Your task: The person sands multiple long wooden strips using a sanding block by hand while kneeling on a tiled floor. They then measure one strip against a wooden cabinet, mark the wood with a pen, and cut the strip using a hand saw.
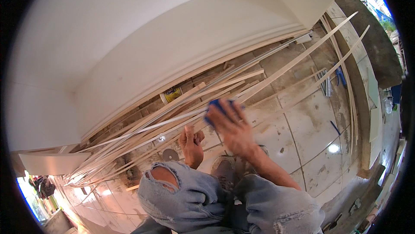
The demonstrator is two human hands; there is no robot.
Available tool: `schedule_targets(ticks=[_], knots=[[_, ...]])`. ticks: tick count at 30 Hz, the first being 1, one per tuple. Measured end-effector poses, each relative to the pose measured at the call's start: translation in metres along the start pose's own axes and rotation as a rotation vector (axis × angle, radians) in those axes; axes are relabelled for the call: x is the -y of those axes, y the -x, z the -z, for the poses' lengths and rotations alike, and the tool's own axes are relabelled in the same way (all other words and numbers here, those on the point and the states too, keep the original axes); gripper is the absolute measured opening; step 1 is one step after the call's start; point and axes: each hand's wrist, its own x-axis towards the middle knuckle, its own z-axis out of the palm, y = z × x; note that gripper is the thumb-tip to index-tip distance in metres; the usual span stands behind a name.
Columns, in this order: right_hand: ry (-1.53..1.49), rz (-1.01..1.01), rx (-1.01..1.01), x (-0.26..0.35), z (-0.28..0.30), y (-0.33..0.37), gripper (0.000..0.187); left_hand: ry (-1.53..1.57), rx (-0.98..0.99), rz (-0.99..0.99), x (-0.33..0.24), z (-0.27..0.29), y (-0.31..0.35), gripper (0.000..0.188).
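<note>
Denim trousers, torn at one knee, occupy the near side of the bundle of wood strips. A shoe shows between the knees and the bundle. On the tile floor, just beside the bundle's near edge, lies a grey disc. The left hand is at that same edge, fingers curled inward and thumb raised; whether they grip a strip cannot be told. The right hand, blurred, has its fingers closed over a blue block, held over the bundle's near edge. To the right of the bundle lie a dark blue stick and, farther off, metal rods beside blue-handled pliers. A yellow and white tin lies along the bundle's far side, partly hidden; behind the bundle rises a white wall.
</note>
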Motion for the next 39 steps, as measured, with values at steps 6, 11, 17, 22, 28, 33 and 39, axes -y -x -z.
schedule_targets(ticks=[6, 11, 17, 22, 28, 33, 39], knots=[[-0.054, 0.240, 0.048, 0.015, -0.015, 0.003, 0.052, -0.230, -0.171, 0.094, -0.011, -0.014, 0.001, 0.040], [0.057, -0.096, -0.105, -0.014, 0.005, 0.009, 0.053, 0.008, 0.003, 0.154, -0.011, -0.001, -0.003, 0.038], [-0.003, 0.070, -0.008, -0.002, -0.012, 0.013, 0.055, -0.083, -0.181, 0.202, -0.009, -0.005, -0.002, 0.041], [-0.042, -0.065, -0.051, -0.016, -0.012, 0.016, 0.055, -0.340, 0.001, -0.052, 0.006, 0.024, -0.006, 0.035], [-0.022, -0.005, -0.095, -0.018, -0.014, 0.012, 0.060, 0.036, -0.046, 0.280, -0.022, 0.008, -0.009, 0.041], [-0.034, -0.129, -0.053, -0.036, -0.015, 0.030, 0.063, 0.154, 0.014, 0.382, -0.006, -0.011, -0.009, 0.043], [-0.091, 0.089, -0.188, -0.033, -0.032, 0.008, 0.064, -0.049, 0.017, 0.245, -0.028, 0.026, -0.001, 0.047]])
